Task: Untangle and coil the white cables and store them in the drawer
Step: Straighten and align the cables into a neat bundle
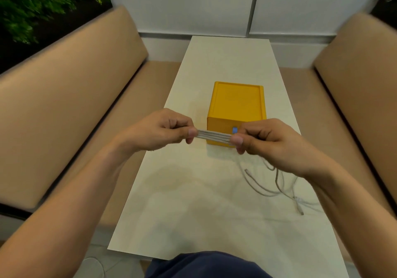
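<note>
A folded bundle of white cable (pixel 213 136) stretches taut between both hands above the table. My left hand (pixel 163 128) pinches its left end between thumb and fingers. My right hand (pixel 264 141) pinches the right end the same way. Behind the bundle stands a yellow drawer box (pixel 237 101) with a small blue handle (pixel 234 130) on its front; the drawer is closed. More loose white cable (pixel 270 183) lies tangled on the table below my right wrist, with a connector end (pixel 300 210) near the right edge.
The long white table (pixel 193 202) runs away from me between two tan padded benches (pixel 64 110) (pixel 361 80). Green plants (pixel 38 5) sit behind the left bench. A white wall closes the far end.
</note>
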Demonstrator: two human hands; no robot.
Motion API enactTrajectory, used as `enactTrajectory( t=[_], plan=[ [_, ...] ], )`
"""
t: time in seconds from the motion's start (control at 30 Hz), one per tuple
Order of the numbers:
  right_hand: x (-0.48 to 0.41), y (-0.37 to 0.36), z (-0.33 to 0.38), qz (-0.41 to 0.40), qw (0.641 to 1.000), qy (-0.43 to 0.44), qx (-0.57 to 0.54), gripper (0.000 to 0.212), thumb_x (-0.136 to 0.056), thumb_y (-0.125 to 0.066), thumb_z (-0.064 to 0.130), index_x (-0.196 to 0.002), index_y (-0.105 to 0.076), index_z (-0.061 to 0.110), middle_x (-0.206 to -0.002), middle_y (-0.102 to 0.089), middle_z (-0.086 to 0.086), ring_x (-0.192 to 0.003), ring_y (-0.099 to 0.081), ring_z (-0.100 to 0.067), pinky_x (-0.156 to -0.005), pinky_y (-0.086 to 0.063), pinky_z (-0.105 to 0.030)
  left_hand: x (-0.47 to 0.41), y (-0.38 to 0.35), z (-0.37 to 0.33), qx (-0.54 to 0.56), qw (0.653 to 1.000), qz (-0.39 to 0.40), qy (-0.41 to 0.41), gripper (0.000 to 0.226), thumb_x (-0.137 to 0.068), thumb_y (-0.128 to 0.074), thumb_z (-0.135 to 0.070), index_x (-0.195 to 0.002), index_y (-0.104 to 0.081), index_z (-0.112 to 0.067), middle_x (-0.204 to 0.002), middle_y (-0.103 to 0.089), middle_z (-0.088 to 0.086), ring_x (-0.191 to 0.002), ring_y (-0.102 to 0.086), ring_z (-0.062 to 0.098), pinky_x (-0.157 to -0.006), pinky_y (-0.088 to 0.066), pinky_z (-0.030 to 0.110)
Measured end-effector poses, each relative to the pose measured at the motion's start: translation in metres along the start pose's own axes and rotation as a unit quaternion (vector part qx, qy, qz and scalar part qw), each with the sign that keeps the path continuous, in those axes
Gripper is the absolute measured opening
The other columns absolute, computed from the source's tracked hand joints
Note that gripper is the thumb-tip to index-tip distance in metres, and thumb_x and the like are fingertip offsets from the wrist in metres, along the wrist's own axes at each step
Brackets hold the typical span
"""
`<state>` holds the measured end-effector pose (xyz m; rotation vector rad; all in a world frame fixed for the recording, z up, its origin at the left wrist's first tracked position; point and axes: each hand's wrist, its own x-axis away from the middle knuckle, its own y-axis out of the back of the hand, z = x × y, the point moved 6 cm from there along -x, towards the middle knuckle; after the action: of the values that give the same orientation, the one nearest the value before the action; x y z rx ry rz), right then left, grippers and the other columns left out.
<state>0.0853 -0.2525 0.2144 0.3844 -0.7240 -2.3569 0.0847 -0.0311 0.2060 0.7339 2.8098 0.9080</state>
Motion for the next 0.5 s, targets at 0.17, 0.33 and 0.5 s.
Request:
enactTrajectory(
  t=[0.17,0.33,0.5],
  plan=[
    [-0.016,-0.001,-0.040,-0.056,0.992,-0.045,0.102,0.044,-0.099,-0.054,0.052,-0.072,-0.064,0.018,-0.055,-0.049,0.004,-0.051,-0.041,-0.009,-0.051,-0.032,-0.031,-0.005,-0.009,-0.003,0.022,0.999,-0.006,-0.031,0.027,-0.097,-0.060,-0.027,-0.077,-0.068,-0.012,-0.053,-0.041,-0.014,-0.052,-0.034,0.006,-0.054,-0.028,0.019],
    [-0.016,-0.005,-0.033,-0.046,0.996,-0.032,0.064,0.042,-0.103,-0.056,0.042,-0.073,-0.062,0.013,-0.055,-0.042,0.007,-0.052,-0.038,-0.008,-0.051,-0.029,-0.024,-0.008,-0.008,0.025,-0.009,0.998,-0.034,0.044,0.034,-0.103,-0.060,-0.036,-0.077,-0.068,-0.015,-0.052,-0.037,-0.011,-0.051,-0.029,0.014,-0.047,-0.026,0.023],
    [-0.025,-0.010,-0.040,-0.040,0.995,-0.039,0.077,0.040,-0.104,-0.058,0.037,-0.076,-0.065,0.009,-0.053,-0.043,0.010,-0.050,-0.038,-0.007,-0.049,-0.025,-0.020,-0.008,-0.021,0.037,-0.016,0.997,-0.011,0.081,0.022,-0.104,-0.053,-0.044,-0.102,-0.071,-0.031,-0.062,-0.038,-0.008,-0.058,-0.032,0.016,-0.046,-0.028,0.023]
  ],
)
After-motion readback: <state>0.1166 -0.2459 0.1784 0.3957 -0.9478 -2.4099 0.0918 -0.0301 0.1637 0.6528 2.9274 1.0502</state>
